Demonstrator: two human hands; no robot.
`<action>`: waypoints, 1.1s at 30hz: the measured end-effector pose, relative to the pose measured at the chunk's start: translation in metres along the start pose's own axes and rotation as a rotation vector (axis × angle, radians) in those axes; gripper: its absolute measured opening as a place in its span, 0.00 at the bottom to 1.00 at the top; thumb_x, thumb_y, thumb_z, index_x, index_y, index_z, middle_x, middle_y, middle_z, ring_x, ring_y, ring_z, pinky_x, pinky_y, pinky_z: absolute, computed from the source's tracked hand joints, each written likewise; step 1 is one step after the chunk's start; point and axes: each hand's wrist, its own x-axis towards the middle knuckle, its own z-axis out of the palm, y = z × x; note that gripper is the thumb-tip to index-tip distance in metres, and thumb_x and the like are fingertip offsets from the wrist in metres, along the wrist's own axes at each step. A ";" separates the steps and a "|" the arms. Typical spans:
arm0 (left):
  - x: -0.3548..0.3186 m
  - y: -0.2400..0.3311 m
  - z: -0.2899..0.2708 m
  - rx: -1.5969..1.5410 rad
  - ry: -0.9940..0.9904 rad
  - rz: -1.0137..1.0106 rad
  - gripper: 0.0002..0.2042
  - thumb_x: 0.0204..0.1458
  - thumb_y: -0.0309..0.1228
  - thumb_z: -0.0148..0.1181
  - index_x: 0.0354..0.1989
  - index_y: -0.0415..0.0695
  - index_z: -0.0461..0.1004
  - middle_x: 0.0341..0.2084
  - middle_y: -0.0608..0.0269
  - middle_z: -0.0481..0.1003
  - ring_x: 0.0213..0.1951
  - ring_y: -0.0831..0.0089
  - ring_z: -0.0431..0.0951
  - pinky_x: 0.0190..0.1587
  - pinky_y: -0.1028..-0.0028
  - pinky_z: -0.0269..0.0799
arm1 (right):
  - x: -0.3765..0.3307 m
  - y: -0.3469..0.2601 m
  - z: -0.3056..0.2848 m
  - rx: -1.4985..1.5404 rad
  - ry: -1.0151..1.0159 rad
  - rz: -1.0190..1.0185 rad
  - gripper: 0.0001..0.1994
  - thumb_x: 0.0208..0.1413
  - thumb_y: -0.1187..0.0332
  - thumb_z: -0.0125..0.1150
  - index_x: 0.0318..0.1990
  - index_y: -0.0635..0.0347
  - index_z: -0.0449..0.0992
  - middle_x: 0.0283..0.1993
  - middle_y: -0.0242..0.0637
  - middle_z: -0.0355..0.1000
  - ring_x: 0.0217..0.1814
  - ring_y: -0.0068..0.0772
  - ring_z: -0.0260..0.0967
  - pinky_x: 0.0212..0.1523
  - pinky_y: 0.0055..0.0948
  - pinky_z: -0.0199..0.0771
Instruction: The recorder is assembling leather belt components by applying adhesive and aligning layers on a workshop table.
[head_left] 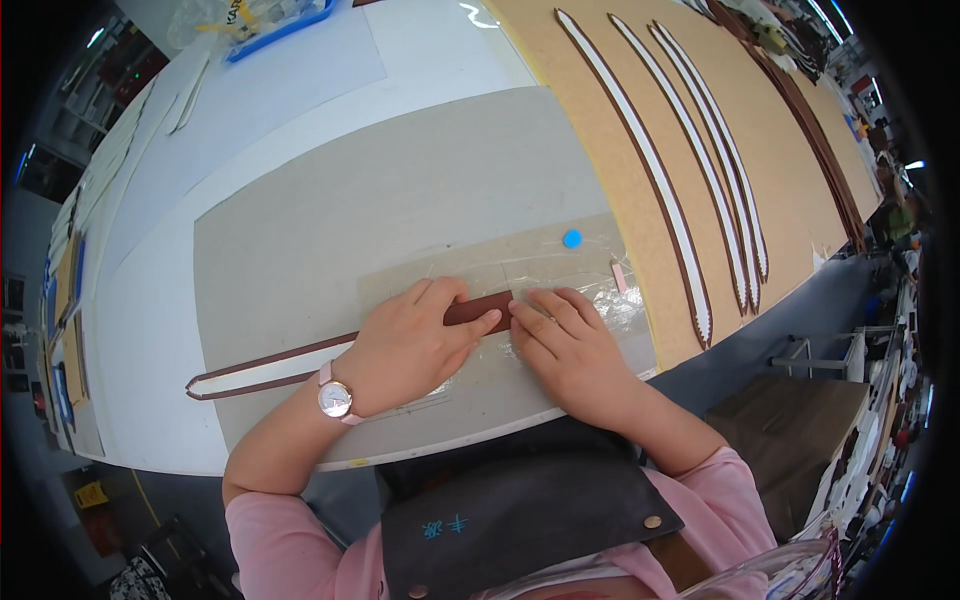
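Note:
A long brown strip with a white middle band (270,374) lies across the grey mat (330,250), its pointed end to the left. Its right part shows plain brown, with no white visible. My left hand (410,335), a watch on its wrist, is closed on this brown part, fingers curled at the far edge and thumb lying along it. At the strip's right end, my right hand (570,350) pinches the edge with thumb and bent fingers. Beneath both hands is a clear plastic sheet (530,245). The strip's stretch under my left hand is hidden.
Several similar brown-and-white strips (640,135) lie on the tan board (610,60) at the right, with dark brown strips (815,150) beyond them. A blue disc (572,239) and a small pink piece (619,277) rest near my right hand. A blue tray (285,35) stands far left.

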 end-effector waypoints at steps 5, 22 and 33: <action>-0.003 -0.002 -0.002 -0.051 0.001 -0.001 0.19 0.50 0.30 0.66 0.53 0.55 0.80 0.47 0.60 0.70 0.44 0.64 0.75 0.40 0.68 0.75 | 0.013 0.002 -0.003 0.023 -0.084 -0.047 0.11 0.45 0.70 0.58 0.36 0.66 0.75 0.52 0.50 0.72 0.63 0.51 0.66 0.68 0.54 0.60; -0.032 -0.012 0.006 -0.164 0.195 -0.083 0.14 0.47 0.25 0.69 0.44 0.52 0.84 0.44 0.63 0.76 0.37 0.67 0.76 0.39 0.69 0.75 | 0.009 -0.006 -0.005 -0.044 -0.132 -0.022 0.17 0.45 0.71 0.56 0.43 0.73 0.75 0.53 0.53 0.72 0.65 0.54 0.66 0.68 0.51 0.61; -0.032 -0.013 0.008 -0.173 0.223 -0.060 0.12 0.47 0.26 0.68 0.41 0.51 0.84 0.43 0.63 0.77 0.35 0.67 0.77 0.36 0.69 0.76 | 0.019 -0.019 0.010 0.093 -0.088 -0.027 0.19 0.47 0.72 0.56 0.47 0.75 0.74 0.55 0.57 0.72 0.64 0.55 0.68 0.68 0.51 0.65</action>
